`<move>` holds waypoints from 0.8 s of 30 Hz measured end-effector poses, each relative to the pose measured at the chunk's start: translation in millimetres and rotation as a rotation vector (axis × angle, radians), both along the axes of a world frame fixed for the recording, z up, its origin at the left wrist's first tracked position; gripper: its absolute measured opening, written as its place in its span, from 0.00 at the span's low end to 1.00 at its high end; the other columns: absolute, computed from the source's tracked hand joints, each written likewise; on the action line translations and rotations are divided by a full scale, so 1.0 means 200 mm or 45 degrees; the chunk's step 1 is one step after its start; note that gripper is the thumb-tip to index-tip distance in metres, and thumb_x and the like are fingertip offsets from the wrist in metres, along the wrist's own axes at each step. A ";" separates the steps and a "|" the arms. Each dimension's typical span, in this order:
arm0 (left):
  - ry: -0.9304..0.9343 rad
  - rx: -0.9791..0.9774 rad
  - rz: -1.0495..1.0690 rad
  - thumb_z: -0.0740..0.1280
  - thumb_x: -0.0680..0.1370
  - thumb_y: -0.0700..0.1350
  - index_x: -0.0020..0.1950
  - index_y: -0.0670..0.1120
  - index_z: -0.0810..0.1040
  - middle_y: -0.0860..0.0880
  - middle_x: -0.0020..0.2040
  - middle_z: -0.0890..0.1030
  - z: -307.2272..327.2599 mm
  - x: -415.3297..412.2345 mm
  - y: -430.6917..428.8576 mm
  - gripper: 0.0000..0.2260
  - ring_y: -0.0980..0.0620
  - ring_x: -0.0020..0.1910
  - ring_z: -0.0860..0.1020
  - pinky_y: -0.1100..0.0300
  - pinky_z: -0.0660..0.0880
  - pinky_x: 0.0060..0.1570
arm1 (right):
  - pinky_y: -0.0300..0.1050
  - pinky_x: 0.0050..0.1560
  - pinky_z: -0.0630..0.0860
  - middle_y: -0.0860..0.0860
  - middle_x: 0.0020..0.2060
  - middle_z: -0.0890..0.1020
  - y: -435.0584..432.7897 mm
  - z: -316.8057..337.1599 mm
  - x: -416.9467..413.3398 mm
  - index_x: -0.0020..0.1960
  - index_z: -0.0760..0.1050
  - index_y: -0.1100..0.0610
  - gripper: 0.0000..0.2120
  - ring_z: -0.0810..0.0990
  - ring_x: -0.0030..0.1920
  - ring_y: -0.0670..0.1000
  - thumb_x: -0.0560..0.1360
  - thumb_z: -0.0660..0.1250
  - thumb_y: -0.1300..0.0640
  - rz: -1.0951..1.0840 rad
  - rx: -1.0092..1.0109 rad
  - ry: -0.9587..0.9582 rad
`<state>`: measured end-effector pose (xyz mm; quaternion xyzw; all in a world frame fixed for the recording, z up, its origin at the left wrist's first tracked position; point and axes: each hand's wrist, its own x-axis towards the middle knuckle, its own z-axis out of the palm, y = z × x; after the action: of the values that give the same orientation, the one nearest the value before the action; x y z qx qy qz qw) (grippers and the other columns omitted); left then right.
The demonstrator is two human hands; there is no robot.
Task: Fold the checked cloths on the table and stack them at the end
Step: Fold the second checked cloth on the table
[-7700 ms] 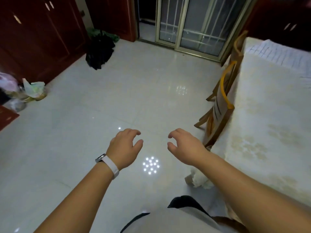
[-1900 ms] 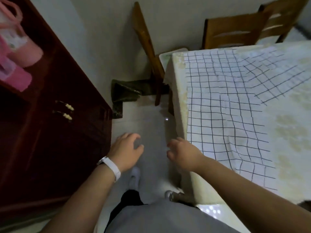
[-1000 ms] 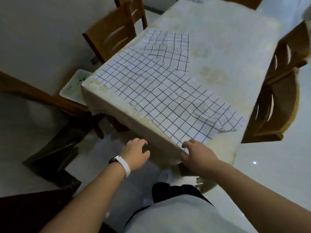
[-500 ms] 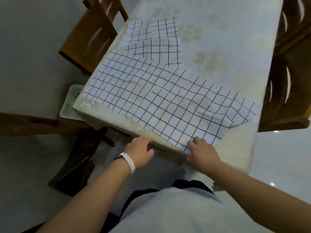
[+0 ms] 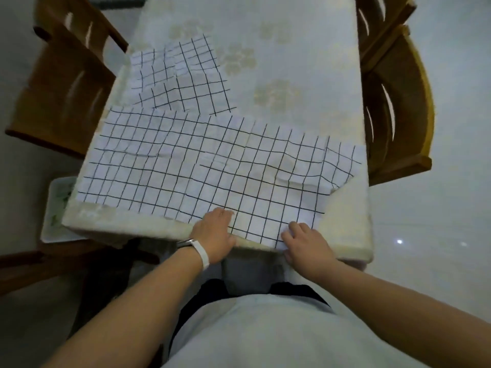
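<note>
Left of the cream-covered table [image 5: 292,62] stands a wooden chair [image 5: 66,83], across the table's near end lies the large checked cloth [image 5: 186,168], a smaller checked cloth [image 5: 183,81] behind it, the left hand [image 5: 215,235] resting loose-fingered on its near hem, the right hand [image 5: 305,243] pinching that hem, a second chair [image 5: 393,102] right of the table.

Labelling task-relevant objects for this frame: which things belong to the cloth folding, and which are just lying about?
Job: near checked cloth; far checked cloth; left hand resting on the near one; right hand pinching its edge; table.
Lying about: left chair; right chair; tray beside the table; wristband.
</note>
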<state>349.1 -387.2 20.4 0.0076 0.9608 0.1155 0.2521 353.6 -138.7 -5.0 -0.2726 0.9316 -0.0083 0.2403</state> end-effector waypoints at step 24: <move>0.296 0.111 -0.652 0.67 0.72 0.45 0.46 0.46 0.78 0.47 0.46 0.77 -0.20 -0.22 -0.36 0.05 0.46 0.42 0.74 0.55 0.72 0.36 | 0.45 0.40 0.63 0.52 0.46 0.76 -0.20 0.11 -0.01 0.50 0.75 0.56 0.06 0.75 0.47 0.56 0.77 0.61 0.57 -0.853 -0.061 0.174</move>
<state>305.9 -458.4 -20.6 0.2742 0.9441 0.0875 0.1607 352.1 -179.5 16.4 0.0430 0.9829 -0.0902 0.1548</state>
